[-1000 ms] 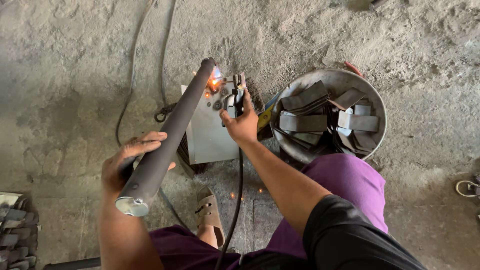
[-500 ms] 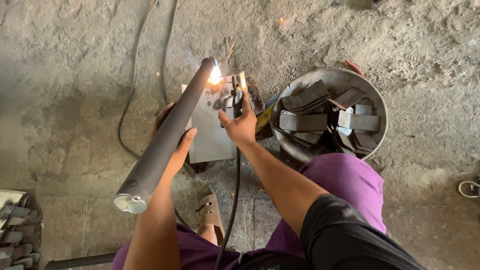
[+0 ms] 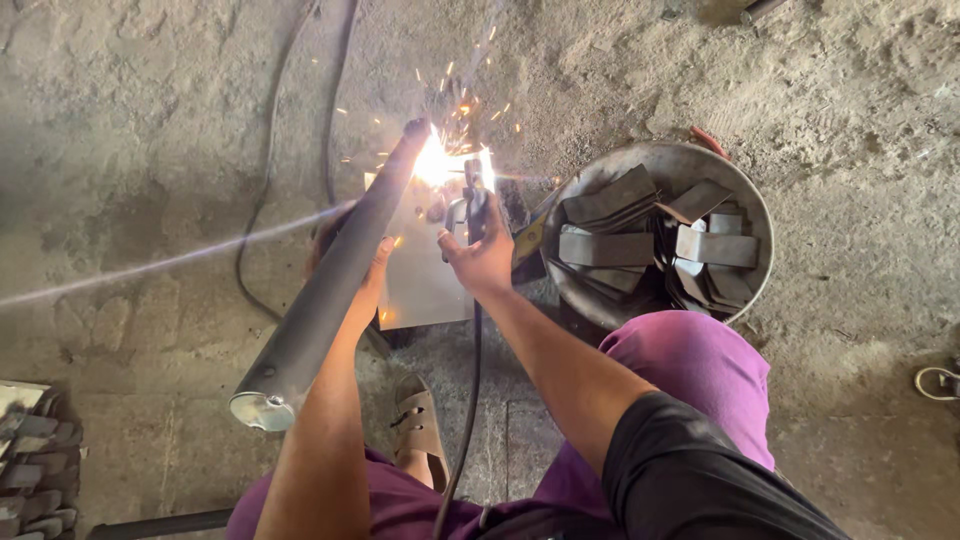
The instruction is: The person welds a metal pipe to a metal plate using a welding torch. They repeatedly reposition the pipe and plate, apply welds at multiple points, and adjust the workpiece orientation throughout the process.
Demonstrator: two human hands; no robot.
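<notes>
- Where the far end of the dark steel pipe (image 3: 320,300) meets the pale metal plate (image 3: 425,275) on the concrete floor (image 3: 150,150), a white arc burns and sparks scatter upward; the pipe slants from there back toward the person, its open near end raised.
- The right hand (image 3: 482,255) is closed around the welding electrode holder (image 3: 472,195), tip at the arc, with a black cable (image 3: 462,430) trailing down between the knees.
- The left hand (image 3: 372,265) lies against the pipe's right side, steadying it; the pipe hides the fingers, so I cannot tell whether they wrap it.
- By my reading, the weld at the pipe's end is under way; keeping the pipe still and the rod fed steadily is what the seam needs.
- The glare swallows the joint itself.
- Just right of the plate stands a round metal basin (image 3: 745,195) of cut steel pieces (image 3: 640,235); a sandalled foot (image 3: 420,430) rests below.
- A stack of dark parts (image 3: 30,460) is cut off at the lower left edge.
</notes>
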